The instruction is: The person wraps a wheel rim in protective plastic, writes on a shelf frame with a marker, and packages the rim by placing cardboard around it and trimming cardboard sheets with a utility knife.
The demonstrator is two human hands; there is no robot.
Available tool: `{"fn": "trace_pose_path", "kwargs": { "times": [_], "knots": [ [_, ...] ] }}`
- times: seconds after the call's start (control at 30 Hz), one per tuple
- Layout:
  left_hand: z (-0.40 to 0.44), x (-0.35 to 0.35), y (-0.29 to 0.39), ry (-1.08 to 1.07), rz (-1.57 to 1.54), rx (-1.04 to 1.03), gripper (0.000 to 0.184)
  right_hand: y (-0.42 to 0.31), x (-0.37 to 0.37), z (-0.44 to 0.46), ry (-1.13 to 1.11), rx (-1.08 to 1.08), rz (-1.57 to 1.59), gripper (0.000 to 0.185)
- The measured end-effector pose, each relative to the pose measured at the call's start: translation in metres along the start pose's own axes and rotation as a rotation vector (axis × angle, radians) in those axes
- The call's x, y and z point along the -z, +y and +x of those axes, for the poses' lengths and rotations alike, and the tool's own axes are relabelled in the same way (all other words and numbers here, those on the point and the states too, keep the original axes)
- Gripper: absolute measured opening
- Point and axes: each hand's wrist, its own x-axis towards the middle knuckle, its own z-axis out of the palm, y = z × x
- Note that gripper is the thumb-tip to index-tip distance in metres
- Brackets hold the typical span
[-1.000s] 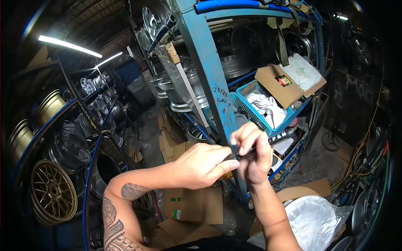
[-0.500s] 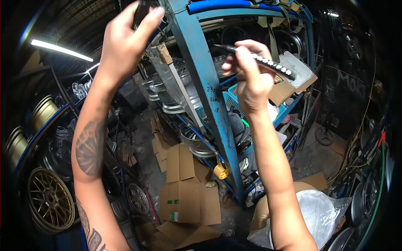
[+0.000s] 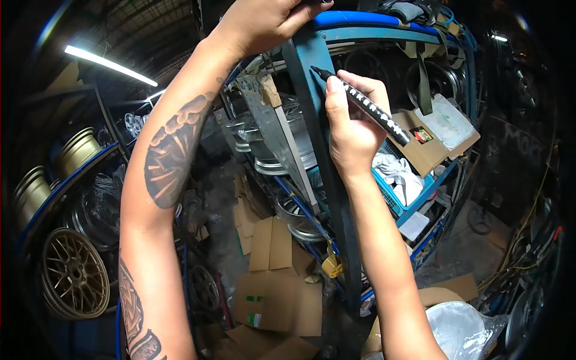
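Note:
My right hand [image 3: 357, 123] holds a black marker [image 3: 375, 111] with white lettering, pinched between thumb and fingers. The marker's dark tip is bare and points up and left at the face of the blue steel post [image 3: 305, 60]; whether it touches the paint cannot be told. At the top edge, my left hand [image 3: 264, 24] is closed around something small and dark near the top of the post, partly cut off by the frame. The left forearm, with tattoos, reaches up along the left side.
Wheel rims stand on racks at left, with a bronze rim [image 3: 76, 273] low down. Cardboard boxes [image 3: 264, 300] lie on the floor. Behind my right hand, a shelf holds a blue basket [image 3: 393, 201] with white cloth. A plastic-wrapped rim [image 3: 459, 330] sits at lower right.
The hands have come apart, and the marker now shows uncapped in my right hand. My left hand rose to the top edge, then shifted right toward the post. The view has shifted slightly.

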Motion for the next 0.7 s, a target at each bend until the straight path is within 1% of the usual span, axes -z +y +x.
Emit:
{"fn": "trace_pose_path", "kwargs": {
  "times": [0.1,0.3,0.33,0.43,0.53,0.7],
  "knots": [
    [0.003,-0.001,-0.004,0.007,0.099,-0.176,0.014,0.003,0.001,-0.003,-0.003,0.023,-0.030,0.025],
    [0.002,-0.021,-0.016,0.227,0.070,-0.249,0.012,0.006,0.005,-0.003,0.000,0.092,-0.106,0.024],
    [0.001,-0.023,-0.017,0.259,0.003,-0.254,0.011,0.004,0.005,-0.003,-0.012,0.092,-0.101,0.023],
    [0.000,-0.027,-0.016,0.305,0.001,-0.241,0.011,0.003,0.007,-0.003,-0.038,0.078,-0.074,0.021],
    [0.000,-0.028,-0.016,0.345,-0.023,-0.267,0.009,0.006,0.006,-0.003,0.018,0.054,0.031,0.021],
    [-0.001,-0.029,-0.013,0.377,-0.028,-0.277,0.007,0.005,0.005,-0.001,-0.001,0.092,-0.052,0.022]
  ]
}}
